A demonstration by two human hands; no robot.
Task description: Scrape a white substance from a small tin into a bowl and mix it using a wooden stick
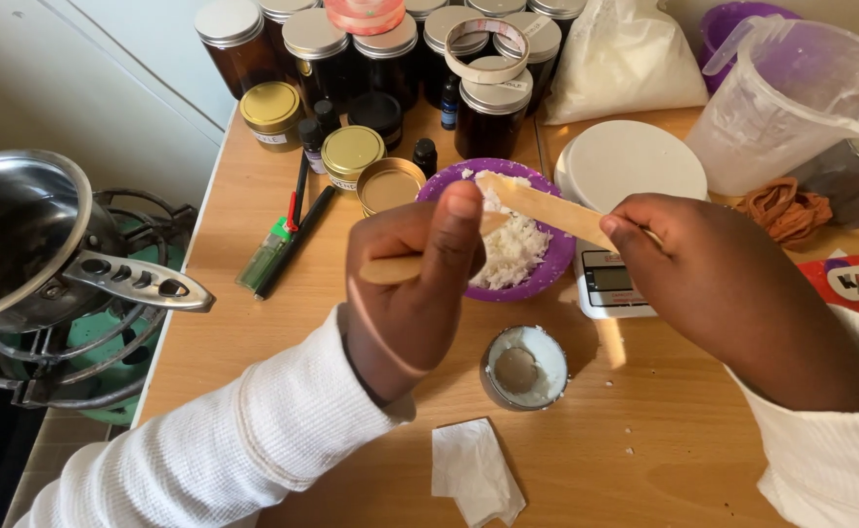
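Observation:
My left hand is closed around a short wooden stick whose blunt end pokes out to the left. My right hand grips a flat wooden spatula that slants up-left. Both sticks meet over a purple bowl that holds white flakes. Whether the sticks touch is hidden by my left thumb. A small round metal tin with white residue sits on the wooden table just below the bowl, between my wrists.
A white kitchen scale stands right of the bowl, with a clear plastic jug beyond it. Dark jars and gold-lidded tins line the back. A steel pot sits on a burner at left. A pen and a paper scrap lie on the table.

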